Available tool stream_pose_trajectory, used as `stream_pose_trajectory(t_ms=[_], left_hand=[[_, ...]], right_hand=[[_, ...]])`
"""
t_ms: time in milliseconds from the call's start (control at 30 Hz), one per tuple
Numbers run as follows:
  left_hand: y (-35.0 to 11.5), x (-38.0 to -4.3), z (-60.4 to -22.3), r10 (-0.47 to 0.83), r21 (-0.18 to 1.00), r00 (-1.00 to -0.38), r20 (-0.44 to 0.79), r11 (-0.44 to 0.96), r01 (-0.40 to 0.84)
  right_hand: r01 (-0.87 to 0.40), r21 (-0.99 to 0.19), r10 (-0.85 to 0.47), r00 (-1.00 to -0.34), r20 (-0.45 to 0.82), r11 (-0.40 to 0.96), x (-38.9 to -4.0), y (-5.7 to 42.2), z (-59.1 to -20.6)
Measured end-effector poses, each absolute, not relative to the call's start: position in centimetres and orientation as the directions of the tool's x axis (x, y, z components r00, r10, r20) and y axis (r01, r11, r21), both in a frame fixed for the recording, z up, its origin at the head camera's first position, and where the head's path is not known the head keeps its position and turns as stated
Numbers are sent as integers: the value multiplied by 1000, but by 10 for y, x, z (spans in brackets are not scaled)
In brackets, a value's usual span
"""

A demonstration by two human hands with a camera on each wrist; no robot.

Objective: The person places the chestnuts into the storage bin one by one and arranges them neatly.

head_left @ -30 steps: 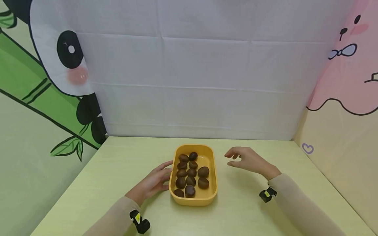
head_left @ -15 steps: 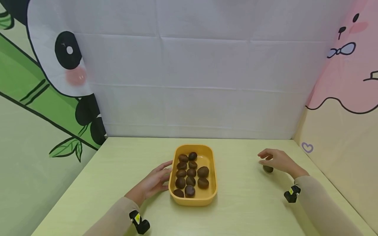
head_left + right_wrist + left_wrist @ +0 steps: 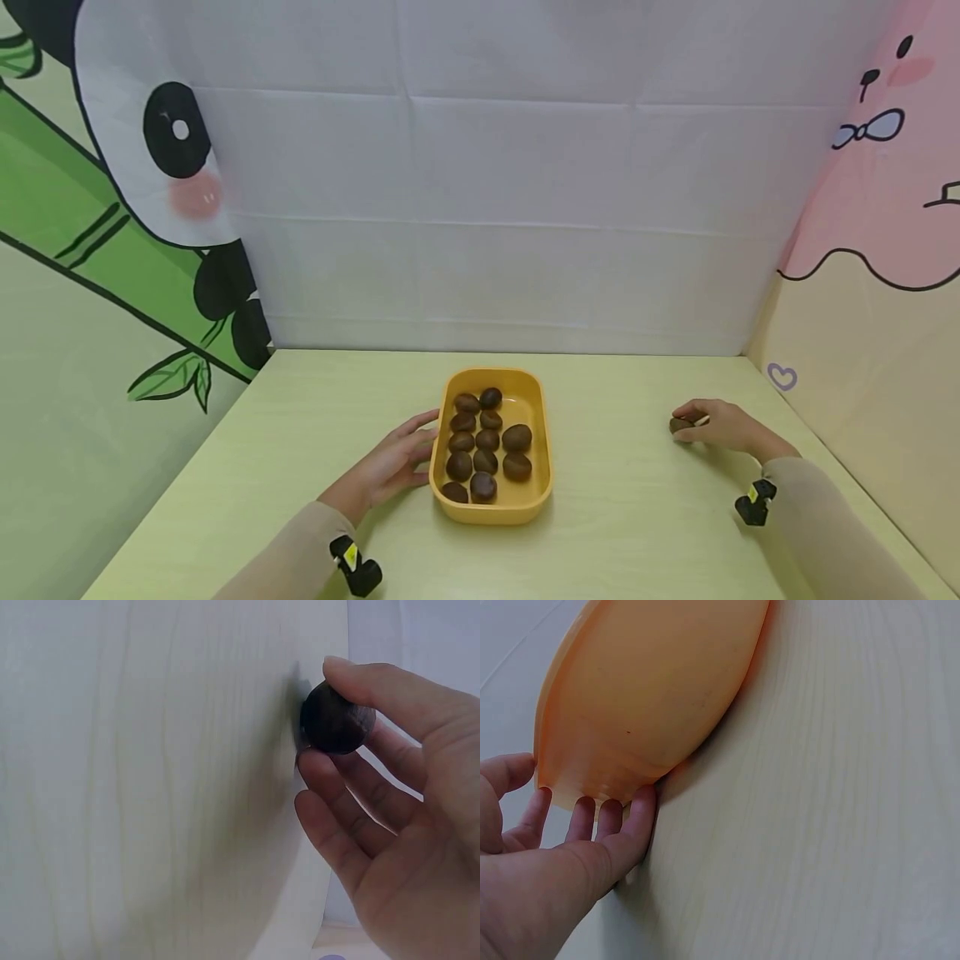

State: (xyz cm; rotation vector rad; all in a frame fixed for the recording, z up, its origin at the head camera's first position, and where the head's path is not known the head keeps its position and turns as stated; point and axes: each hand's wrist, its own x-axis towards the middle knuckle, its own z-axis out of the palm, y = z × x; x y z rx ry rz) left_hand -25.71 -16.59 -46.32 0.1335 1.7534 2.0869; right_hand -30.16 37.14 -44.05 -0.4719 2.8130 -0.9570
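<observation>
A yellow rectangular tray (image 3: 522, 493) stands on the table, with several brown chestnuts (image 3: 484, 440) in rough columns inside it. My left hand (image 3: 393, 461) rests at the tray's left side; in the left wrist view its fingertips touch the outer wall, fingers loosely bent. Off to the right, my right hand (image 3: 723, 427) pinches a single dark chestnut (image 3: 336, 720) between thumb and fingers, at the tabletop. The right wrist view shows the thumb on one side of this nut and fingertips on the other, with the remaining fingers loosely curved.
The pale wood-grain table (image 3: 600, 542) runs back to a white cloth backdrop (image 3: 525, 283). Side walls carry cartoon drawings, a panda with bamboo at left and a pink figure at right. Small black cameras sit on both wrists.
My right hand has moved rightward from near the tray to a chestnut on the table and now pinches it. The left hand and the tray have stayed put.
</observation>
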Motion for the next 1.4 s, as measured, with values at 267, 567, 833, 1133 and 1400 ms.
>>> stream_pose_trajectory(t_ms=[267,567,833,1133,1400], left_hand=[[-166,-257,-462,367,962,-912,-184,-123,-244],[-166,-256,-462,372,965,-910,-182,-109,-238],[-166,-256,-462,375,964,-910,-178,-120,-238],[-166,-256,-462,378,963,-909,-177,-124,-240],[-166,-256,-462,370,963,-912,-179,-123,-239]], right_hand=[[-257,-643,-353,-935,-22,722,-303,369,-441],[-336,-621,-411,-911,24,708,-305,340,-427],[-427,-656,-524,-850,55,622,-300,295,-402],[-548,-643,-653,-751,96,535,-290,233,-381],[-667,-614,-786,-607,118,423,-279,183,-377]])
